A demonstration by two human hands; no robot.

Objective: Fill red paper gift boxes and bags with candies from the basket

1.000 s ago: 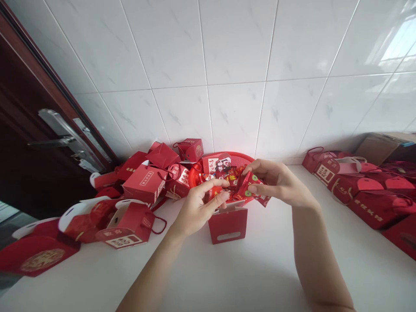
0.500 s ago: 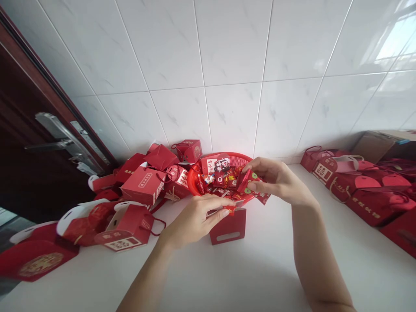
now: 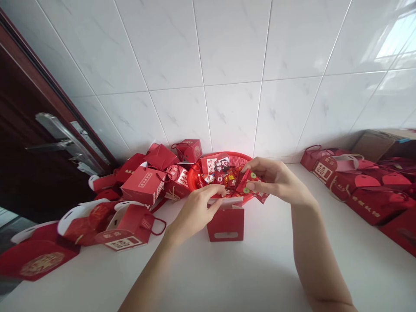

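Observation:
My right hand [image 3: 276, 180] pinches a red candy packet [image 3: 252, 186] with green flower prints, just right of a small red box. That red box [image 3: 225, 225] stands upright, its top open and a pale slot low on its front. At the box's upper left edge is my left hand [image 3: 198, 208], thumb and fingers apart with nothing visible between them. Behind the box sits a red plastic basket [image 3: 238, 157] holding several wrapped candies [image 3: 230, 177] and a printed red card box [image 3: 214, 163]. What lies inside the small box is hidden.
Several red gift boxes [image 3: 143, 186] crowd the left side of the white table [image 3: 260, 268]. More red boxes [image 3: 367, 197] line the right, with a brown carton [image 3: 370, 145] behind. A tiled wall [image 3: 230, 108] closes the back; a dark door [image 3: 29, 173] stands at left.
A small red packet has left my left hand's fingers, which have parted and moved slightly left. The small box's open top now shows. My right hand keeps its packet, nearly still.

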